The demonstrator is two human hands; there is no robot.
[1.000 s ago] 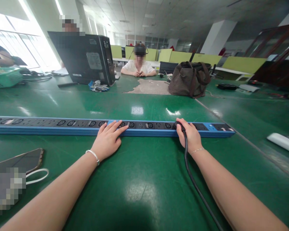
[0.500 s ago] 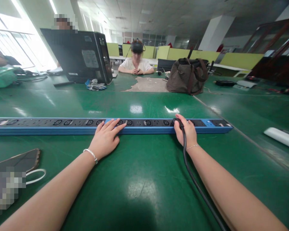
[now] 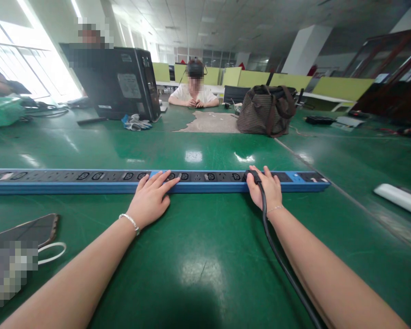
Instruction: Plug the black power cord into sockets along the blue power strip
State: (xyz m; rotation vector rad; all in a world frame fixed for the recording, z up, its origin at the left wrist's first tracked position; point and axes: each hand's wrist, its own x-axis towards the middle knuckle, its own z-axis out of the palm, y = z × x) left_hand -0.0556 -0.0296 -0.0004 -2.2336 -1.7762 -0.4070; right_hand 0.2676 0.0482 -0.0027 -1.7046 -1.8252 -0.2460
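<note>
Right grip (image 3: pixel 267 191), partly curled, holds black plug (image 3: pixel 253 177).

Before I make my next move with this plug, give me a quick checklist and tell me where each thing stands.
1. Power strip lying flat on the table: ok.
2. Left hand resting on the strip: ok.
3. Right hand at the black plug: ok.
4. Plug fully seated: cannot tell, its contact end is hidden.
5. Cord free of knots: ok where visible.
6. Phone apart from the strip: ok.
</note>
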